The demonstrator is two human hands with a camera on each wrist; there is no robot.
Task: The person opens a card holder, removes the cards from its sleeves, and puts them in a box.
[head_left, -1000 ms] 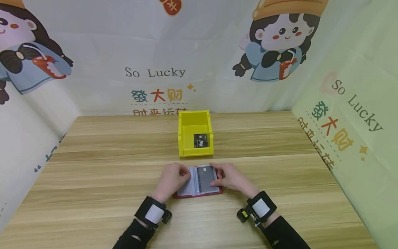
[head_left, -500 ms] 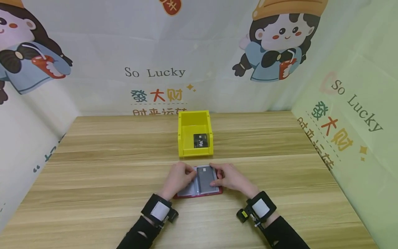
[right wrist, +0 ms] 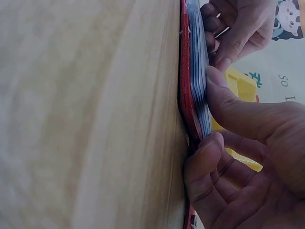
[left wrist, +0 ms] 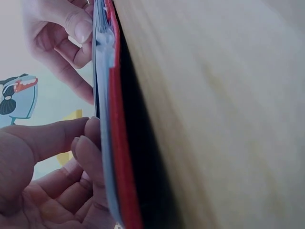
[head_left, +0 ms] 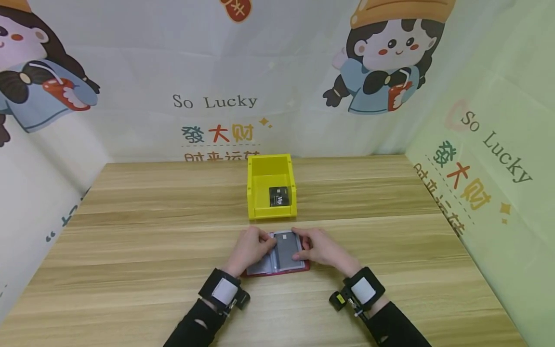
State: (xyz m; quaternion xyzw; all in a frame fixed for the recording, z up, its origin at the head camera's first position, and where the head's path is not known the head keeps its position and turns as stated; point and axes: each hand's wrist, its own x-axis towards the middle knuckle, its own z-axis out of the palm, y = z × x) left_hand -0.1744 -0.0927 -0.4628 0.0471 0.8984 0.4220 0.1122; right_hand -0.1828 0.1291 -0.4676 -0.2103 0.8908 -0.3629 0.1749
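A red card holder lies spread on the table with clear sleeve pages. In its right-hand sleeve sits a dark grey card. My left hand is curled, its thumb and fingertips together at the card's upper left edge; whether the edge is between them is hidden. My right hand grips the holder's right side. In the right wrist view its thumb lies over the stacked sleeves, with a finger against the red cover from below.
Just behind the holder stands a yellow bin with a black card marked "Vip" inside. The wooden table meets a printed cloth backdrop at the back and sides.
My left hand has shifted right, from over the left page to the grey card's left edge, then nearly stopped. My right hand and the holder keep their place.
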